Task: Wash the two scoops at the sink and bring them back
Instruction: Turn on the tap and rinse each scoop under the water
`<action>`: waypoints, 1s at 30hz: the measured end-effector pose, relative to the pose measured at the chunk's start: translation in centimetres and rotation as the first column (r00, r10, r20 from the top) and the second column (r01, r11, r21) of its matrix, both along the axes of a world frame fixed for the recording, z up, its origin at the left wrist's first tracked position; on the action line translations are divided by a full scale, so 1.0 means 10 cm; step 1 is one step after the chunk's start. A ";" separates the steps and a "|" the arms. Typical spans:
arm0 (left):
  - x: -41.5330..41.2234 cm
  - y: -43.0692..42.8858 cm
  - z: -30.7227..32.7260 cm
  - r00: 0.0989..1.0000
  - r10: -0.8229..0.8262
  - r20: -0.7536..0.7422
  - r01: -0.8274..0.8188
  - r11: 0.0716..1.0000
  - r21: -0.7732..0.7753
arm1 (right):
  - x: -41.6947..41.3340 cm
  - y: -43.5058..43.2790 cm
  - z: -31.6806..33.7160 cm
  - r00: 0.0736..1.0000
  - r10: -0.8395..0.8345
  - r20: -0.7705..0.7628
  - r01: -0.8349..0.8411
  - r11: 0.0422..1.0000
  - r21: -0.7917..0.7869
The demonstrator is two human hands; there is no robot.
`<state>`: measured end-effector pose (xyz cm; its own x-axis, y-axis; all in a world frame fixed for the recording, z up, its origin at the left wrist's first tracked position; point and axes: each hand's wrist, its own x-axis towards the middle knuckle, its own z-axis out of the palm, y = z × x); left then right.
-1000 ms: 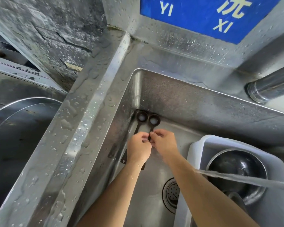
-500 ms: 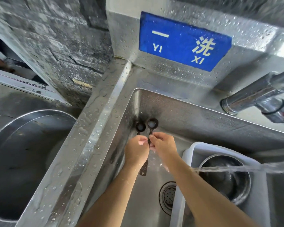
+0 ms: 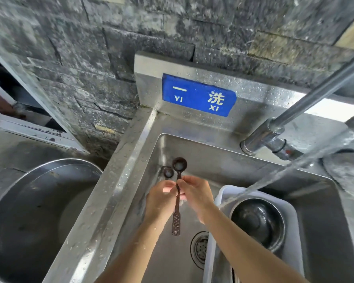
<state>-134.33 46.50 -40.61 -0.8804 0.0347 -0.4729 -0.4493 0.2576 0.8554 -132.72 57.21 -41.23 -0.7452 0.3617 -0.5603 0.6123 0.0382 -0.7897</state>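
Observation:
Two dark brown long-handled scoops are held together over the steel sink (image 3: 223, 158). The taller scoop (image 3: 179, 164) has its bowl up and its perforated handle end hanging down between my wrists. The shorter scoop (image 3: 168, 172) shows only its bowl; its handle is hidden in my left hand (image 3: 161, 196). My right hand (image 3: 195, 193) pinches the taller scoop's handle from the right. Both hands touch at the fingertips. The water stream (image 3: 274, 176) falls to the right of them, not on the scoops.
The faucet (image 3: 274, 137) runs into a white tub (image 3: 221, 203) holding a metal bowl (image 3: 258, 223) on the sink's right side. The drain (image 3: 199, 249) lies below my hands. A large round basin (image 3: 29, 211) sits left. A blue sign (image 3: 198, 97) hangs on the backsplash.
My hands have lifted the two scoops up off the sink's back corner; the taller one now rises above the other. The camera tilted upward, showing more wall and faucet.

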 end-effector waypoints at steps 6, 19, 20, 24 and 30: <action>0.14 0.04 0.42 0.999 -0.050 0.008 0.050 0.999 -0.004 | 0.27 0.10 0.40 0.991 -0.115 -0.070 0.108 0.990 -0.091; 0.78 0.34 1.30 0.964 -0.260 0.059 0.256 0.964 0.072 | 1.00 0.37 1.06 0.972 -0.230 -0.035 0.226 0.969 -0.102; 0.82 0.35 1.35 0.966 -0.252 0.059 0.248 0.966 0.070 | 1.04 0.38 1.11 0.973 -0.227 -0.033 0.222 0.969 -0.111; 0.98 0.33 1.53 0.964 -0.255 0.073 0.253 0.967 0.036 | 1.20 0.37 1.27 0.964 -0.264 -0.038 0.259 0.961 -0.102; 1.27 0.27 1.72 0.972 -0.193 0.138 0.183 0.980 0.083 | 1.44 0.28 1.47 0.970 -0.241 -0.031 0.237 0.967 -0.095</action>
<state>-121.68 49.22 -23.45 -0.7775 0.2299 -0.5853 -0.5188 0.2915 0.8036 -118.36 60.05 -26.58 -0.6670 0.4818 -0.5684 0.5610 -0.1773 -0.8086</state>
